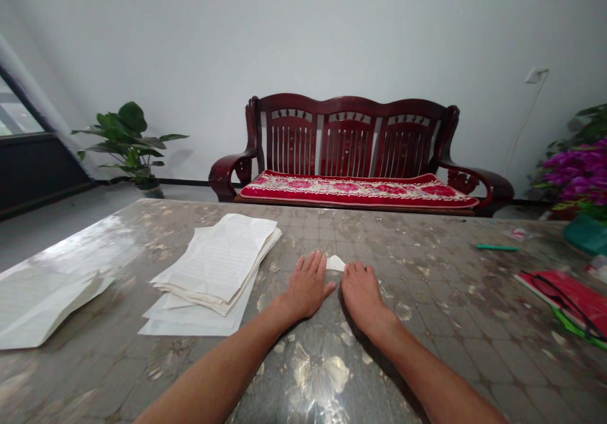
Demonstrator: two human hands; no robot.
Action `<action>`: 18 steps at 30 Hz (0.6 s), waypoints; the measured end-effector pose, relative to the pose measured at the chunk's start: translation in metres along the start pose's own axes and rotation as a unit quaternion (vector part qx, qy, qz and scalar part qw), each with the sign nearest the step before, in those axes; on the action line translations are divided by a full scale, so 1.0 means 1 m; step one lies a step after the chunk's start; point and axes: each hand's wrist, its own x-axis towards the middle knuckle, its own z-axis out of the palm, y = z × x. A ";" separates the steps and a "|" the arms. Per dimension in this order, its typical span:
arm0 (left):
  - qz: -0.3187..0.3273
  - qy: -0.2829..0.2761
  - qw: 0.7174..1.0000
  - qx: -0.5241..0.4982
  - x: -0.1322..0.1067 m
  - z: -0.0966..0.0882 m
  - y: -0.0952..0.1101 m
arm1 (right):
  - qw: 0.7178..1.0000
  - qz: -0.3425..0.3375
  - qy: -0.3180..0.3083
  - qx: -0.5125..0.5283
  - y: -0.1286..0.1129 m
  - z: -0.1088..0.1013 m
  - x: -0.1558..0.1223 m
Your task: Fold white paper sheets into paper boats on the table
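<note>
A small folded piece of white paper (pixel 336 263) lies on the table between my hands, and only its pointed top part shows. My left hand (pixel 308 286) rests flat at its left side, fingers stretched out and thumb apart. On the other side, my right hand (pixel 363 290) is curled with its knuckles up, its fingers bent down at the paper's right edge. The right fingertips and the lower part of the paper are hidden. To the left of my left hand is a stack of written paper sheets (pixel 227 256).
More loose paper (pixel 45 304) lies at the table's left edge. On the right are a green pen (pixel 497 248), a red book (pixel 576 291) with black glasses (pixel 564 301) on it, and purple flowers (pixel 578 174). A wooden bench (pixel 348 136) stands beyond the patterned table (pixel 441 361).
</note>
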 end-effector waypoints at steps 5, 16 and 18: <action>-0.021 -0.010 1.000 -0.010 0.000 0.000 0.002 | 1.000 0.026 -0.016 0.002 0.006 -0.004 -0.001; -0.048 0.002 0.992 -0.119 0.011 -0.015 -0.007 | 0.984 0.050 0.109 0.134 0.025 0.024 0.011; -0.048 0.017 0.988 -0.145 0.011 -0.017 -0.008 | 0.975 0.061 0.127 0.175 0.028 0.028 0.013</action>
